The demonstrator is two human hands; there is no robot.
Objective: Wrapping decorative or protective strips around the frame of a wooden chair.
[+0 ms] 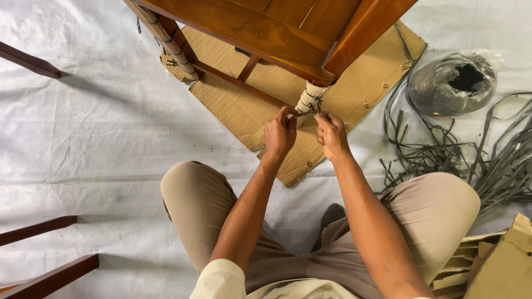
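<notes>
A roll of grey strapping (454,83) in clear plastic lies to the right, with loose grey strips (499,160) trailing from it over the floor. Folded cardboard pieces (493,266) sit at the lower right corner, and dark wooden rails (44,277) show at the left edge. The wooden frame (277,27) of the chair overhangs the top of the leg and hides its upper end.

The person sits on a white sheet (83,138) that covers the floor; a flat cardboard sheet (244,105) lies under the chair.

The wrapped chair leg (309,97) stands just beyond both hands, its long axis running from the frame down toward the person, tilted slightly left. The left hand (279,134) pinches a thin dark strip (301,113) beside the leg. The right hand (331,134) is closed, apparently gripping the strip's other end, though the fingers hide it.
</notes>
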